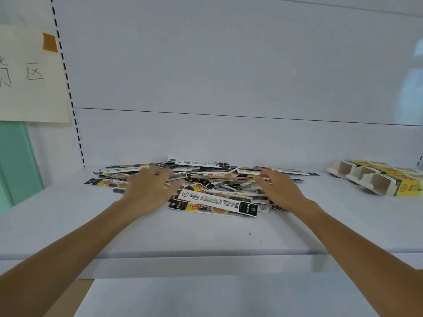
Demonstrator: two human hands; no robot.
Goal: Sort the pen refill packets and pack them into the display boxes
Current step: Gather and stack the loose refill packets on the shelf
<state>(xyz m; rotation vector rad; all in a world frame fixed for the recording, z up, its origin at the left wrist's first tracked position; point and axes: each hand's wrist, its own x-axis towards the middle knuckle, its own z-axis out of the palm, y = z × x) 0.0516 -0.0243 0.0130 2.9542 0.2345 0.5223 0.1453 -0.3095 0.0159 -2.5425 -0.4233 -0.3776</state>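
Note:
A loose heap of long, flat pen refill packets (pixel 215 200), black, white and yellow, lies on the white shelf (pixel 206 232) near its back wall. My left hand (pixel 148 191) rests palm down on the left part of the heap, fingers spread and fairly straight. My right hand (pixel 278 189) lies on the right part, fingers stretched over the packets. Neither hand grips a packet. At the far right lie yellow-and-white display boxes (pixel 377 179) on their side, their open compartments facing me.
A slotted shelf upright (pixel 68 94) runs down the left, with a taped paper sign (pixel 29 74) beside it. A lower shelf (pixel 217 298) juts out below the front edge. A green panel (pixel 16 161) stands at the far left.

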